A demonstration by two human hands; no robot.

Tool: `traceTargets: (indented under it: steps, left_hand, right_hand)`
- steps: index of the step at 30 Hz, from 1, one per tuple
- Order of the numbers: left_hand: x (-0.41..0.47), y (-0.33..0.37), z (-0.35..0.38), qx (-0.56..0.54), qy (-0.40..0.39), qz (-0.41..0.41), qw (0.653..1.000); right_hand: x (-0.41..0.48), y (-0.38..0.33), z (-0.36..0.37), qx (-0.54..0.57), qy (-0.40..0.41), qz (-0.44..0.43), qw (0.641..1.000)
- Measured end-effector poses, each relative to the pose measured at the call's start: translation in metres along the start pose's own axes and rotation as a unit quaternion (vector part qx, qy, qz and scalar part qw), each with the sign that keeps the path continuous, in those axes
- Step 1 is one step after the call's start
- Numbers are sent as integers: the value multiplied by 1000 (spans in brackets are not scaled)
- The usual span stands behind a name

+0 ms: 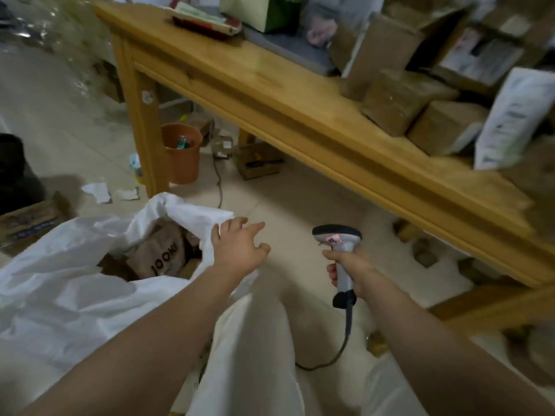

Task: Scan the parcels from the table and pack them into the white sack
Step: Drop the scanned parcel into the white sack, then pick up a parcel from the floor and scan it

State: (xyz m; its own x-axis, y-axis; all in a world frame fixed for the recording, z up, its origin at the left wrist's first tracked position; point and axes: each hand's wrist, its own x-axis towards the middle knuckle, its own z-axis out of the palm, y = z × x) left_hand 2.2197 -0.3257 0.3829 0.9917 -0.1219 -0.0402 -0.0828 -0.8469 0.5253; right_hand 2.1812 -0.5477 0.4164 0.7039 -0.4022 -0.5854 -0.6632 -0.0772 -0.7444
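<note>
The white sack (pixel 69 283) lies open on the floor at the lower left, with a brown printed parcel (pixel 162 253) and other brown packages inside its mouth. My left hand (pixel 240 244) hovers at the sack's right rim with fingers spread and relaxed, holding nothing. My right hand (pixel 350 265) grips the grey handle of a corded barcode scanner (pixel 338 238), head pointing left. Several brown cardboard parcels (pixel 402 100) and a white labelled parcel (pixel 516 118) are piled on the wooden table (pixel 270 94) at the upper right.
An orange bin (pixel 181 154) stands by the table leg (pixel 144 121). Small boxes (pixel 258 160) and paper scraps (pixel 97 192) lie on the floor. A grey pad (pixel 288 46) and a red-edged item (pixel 204 19) sit on the table's far end. My light-trousered legs fill the bottom centre.
</note>
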Motion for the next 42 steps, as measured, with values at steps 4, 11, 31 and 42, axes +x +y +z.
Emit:
traceTargets:
  steps: [4,11,31,42]
  left_hand:
    - [2,70,25,4,-47,76,996]
    - [-20,181,74,29,-132,197,971]
    - [-123,392,328,99,-425,326,838]
    - [-100,433,555,169,-441,274,838]
  right_hand:
    - [-9,32,-56,97,35,62,993]
    - [-29,106,-144,269,89,122,951]
    - [4,325,-333,552,292,252,739]
    - [133,442,-400,534,296,308,730]
